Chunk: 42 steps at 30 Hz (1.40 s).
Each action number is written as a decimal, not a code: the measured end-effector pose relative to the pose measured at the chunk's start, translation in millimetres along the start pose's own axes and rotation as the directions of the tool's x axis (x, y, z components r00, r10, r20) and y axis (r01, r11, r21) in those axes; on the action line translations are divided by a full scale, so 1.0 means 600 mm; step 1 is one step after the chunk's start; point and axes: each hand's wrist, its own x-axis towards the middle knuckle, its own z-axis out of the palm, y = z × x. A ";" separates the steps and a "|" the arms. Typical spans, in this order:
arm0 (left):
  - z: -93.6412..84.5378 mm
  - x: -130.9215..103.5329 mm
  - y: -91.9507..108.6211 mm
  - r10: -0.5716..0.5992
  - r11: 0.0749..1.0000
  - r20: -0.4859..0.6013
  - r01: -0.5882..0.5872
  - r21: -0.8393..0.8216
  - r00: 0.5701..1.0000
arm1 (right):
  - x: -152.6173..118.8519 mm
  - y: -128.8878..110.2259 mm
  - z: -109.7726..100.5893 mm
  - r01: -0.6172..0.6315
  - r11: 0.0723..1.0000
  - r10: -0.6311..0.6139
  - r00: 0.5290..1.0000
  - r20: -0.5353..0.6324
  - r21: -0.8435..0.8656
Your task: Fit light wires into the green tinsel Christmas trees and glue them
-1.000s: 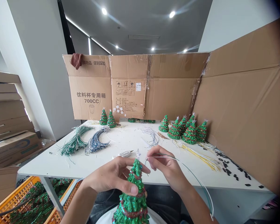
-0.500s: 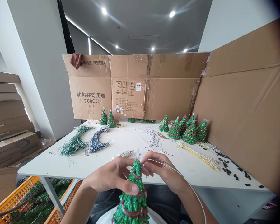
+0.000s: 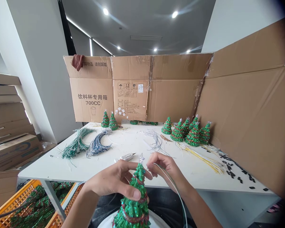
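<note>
A glittery green miniature Christmas tree with red garland and a clear star on top stands upright in front of me, above my lap. My left hand is wrapped round its upper part, thumb in front and fingers behind. Just right of the treetop, my right hand pinches a green-and-white wire close to its end. The wire's long tail hangs down along my right forearm. Whether the wire's tip touches the tree is too small to tell.
Bundles of green wires and blue wires lie left on the white table; yellow wires and black bits lie right. Several small trees stand behind. A pen-like tool lies beyond my hands. Cardboard walls the back.
My right hand has drawn slightly right, away from the treetop, with the wire in its fingers. The wire's tail has swung left. My left hand keeps its hold on the tree.
</note>
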 end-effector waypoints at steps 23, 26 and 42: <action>-0.008 -0.009 0.001 -0.002 1.000 -0.035 0.002 0.026 0.999 | -0.011 -0.013 -0.026 0.400 0.766 -0.363 0.915 0.176 -0.504; -0.006 -0.007 0.001 -0.009 1.000 -0.031 0.009 0.023 0.999 | -0.012 -0.013 -0.022 0.414 0.734 -0.382 0.907 0.176 -0.539; 0.008 -0.008 0.004 0.063 0.976 -0.273 -0.002 0.218 0.960 | -0.019 -0.015 -0.021 0.368 0.794 -0.433 0.901 -0.024 -0.484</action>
